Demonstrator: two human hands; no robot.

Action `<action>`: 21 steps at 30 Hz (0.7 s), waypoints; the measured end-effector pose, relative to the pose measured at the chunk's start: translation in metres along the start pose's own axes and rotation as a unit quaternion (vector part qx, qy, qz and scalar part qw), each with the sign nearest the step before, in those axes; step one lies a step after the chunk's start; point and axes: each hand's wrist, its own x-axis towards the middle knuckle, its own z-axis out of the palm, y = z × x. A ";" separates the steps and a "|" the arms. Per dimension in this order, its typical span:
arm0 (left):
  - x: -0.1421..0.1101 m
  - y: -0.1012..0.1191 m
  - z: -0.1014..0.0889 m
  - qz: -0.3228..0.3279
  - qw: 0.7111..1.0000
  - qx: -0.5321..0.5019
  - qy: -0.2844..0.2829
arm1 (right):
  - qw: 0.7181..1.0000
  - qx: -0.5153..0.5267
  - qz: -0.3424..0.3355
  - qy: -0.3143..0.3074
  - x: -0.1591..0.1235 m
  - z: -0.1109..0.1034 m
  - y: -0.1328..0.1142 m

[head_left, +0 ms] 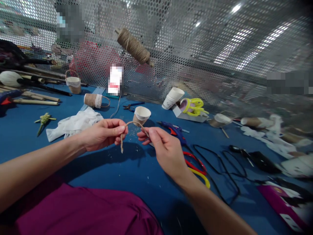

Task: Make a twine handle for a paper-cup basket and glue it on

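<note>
My left hand [104, 133] and my right hand [163, 147] are both closed in a pinch on a short piece of jute twine [132, 124], which arches between them above the blue table [122, 166]. One end of the twine hangs down below my left fingers. Just behind the twine stands a paper cup [141, 116] partly wrapped in jute. A blue glue gun [174, 129] lies right behind my right hand.
A jute spool [134, 46] hangs on the perforated metal screen. Jute-wrapped cups [94, 100], a stack of white cups [172, 97], white cloth [75, 123], pliers [132, 106], yellow scissors [194, 107], black cables [220, 163] and bamboo sticks [31, 96] lie around. A person in red sits behind the screen.
</note>
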 end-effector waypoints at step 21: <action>0.000 -0.003 -0.006 -0.048 0.997 0.000 -0.063 | 0.869 0.380 0.277 -0.157 0.016 -0.016 0.001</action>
